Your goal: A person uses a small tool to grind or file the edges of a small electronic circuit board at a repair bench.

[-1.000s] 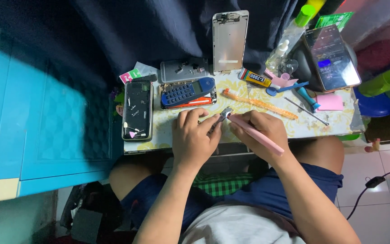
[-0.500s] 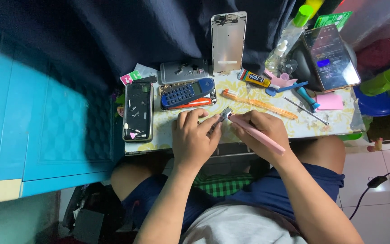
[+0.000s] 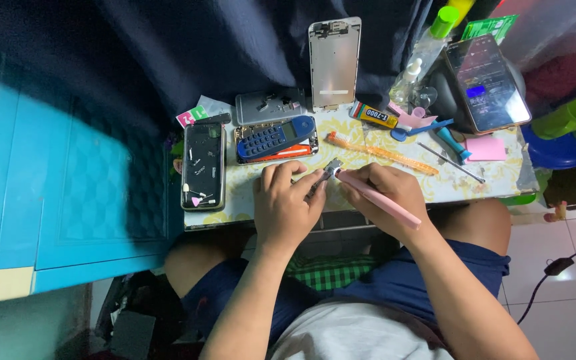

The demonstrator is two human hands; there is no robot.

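Yellow-patterned covering wraps the small low table (image 3: 501, 180) where a seated person works, a dark cloth hanging behind it, a turquoise panelled cabinet (image 3: 68, 193) to one side and white floor tiles (image 3: 568, 240) to the other. The left hand (image 3: 287, 207) is closed around a small metal phone part (image 3: 328, 170) at the table's near edge; the right hand (image 3: 385, 193) grips a pink-handled brush (image 3: 378, 199) whose tip touches that part. Around them lie a black phone with a cracked screen (image 3: 203, 167), a blue keypad handset (image 3: 276, 137), an orange toothbrush (image 3: 381, 153), a glue tube (image 3: 373, 116), an opened phone frame (image 3: 333, 63) and a lit smartphone (image 3: 487, 83)
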